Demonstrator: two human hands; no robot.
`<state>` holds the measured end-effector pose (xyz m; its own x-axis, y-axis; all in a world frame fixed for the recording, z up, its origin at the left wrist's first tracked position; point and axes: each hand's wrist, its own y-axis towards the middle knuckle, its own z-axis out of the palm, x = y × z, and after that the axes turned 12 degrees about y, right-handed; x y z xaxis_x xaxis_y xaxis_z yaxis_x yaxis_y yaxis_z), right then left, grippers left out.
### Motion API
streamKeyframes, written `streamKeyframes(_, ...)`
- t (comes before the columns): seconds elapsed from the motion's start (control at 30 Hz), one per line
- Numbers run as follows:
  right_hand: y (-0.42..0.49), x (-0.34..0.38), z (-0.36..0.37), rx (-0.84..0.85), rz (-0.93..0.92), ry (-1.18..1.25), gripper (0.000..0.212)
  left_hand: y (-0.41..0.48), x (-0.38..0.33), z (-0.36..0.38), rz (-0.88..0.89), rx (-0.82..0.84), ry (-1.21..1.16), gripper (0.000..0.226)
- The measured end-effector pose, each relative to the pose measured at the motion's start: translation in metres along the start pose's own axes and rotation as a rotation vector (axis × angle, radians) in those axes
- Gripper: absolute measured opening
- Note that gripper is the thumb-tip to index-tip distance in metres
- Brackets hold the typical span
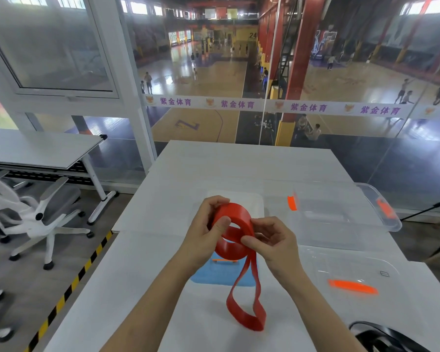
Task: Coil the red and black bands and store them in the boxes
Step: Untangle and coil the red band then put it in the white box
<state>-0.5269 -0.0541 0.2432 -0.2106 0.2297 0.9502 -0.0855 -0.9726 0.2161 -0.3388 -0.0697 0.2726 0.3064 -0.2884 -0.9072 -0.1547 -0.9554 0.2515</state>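
I hold the red band [235,226] over the middle of the white table [163,199], partly wound into a coil. My left hand [208,232] pinches the coil's left side, thumb on its outer face. My right hand [269,240] grips the coil's right edge. A loose loop of the same band hangs down toward me and rests on the table. The black band [381,337] lies at the bottom right corner, partly cut off by the frame. Two clear boxes sit to the right: the far one [341,214] and a near one [351,270] with an orange latch.
A blue lid [214,275] lies flat under my hands, and a white lid [249,199] behind them. A glass wall stands past the table's far edge. White office chairs and another desk are on the left, beside yellow-black floor tape.
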Motion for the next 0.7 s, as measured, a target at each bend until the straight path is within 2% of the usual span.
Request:
streamKeyframes(0.17,0.009,0.007,-0.005,-0.010,-0.017,-0.046,0.030,0.003,0.009,-0.019,-0.029,0.200,0.152,0.042)
streamKeyframes(0.33,0.013,0.017,-0.007,0.057,-0.042,-0.134,0.031,0.008,0.006,-0.027,-0.033,0.282,0.255,0.035)
streamKeyframes(0.47,0.015,0.023,-0.008,0.136,-0.030,-0.205,0.032,0.015,0.000,-0.029,-0.052,0.344,0.365,0.040)
streamKeyframes(0.53,0.015,0.024,-0.008,0.145,-0.034,-0.203,0.033,0.016,-0.003,-0.028,-0.046,0.339,0.364,0.040)
streamKeyframes(0.7,0.013,0.019,-0.007,0.115,-0.047,-0.134,0.040,0.016,-0.007,-0.021,0.025,0.201,0.333,0.025)
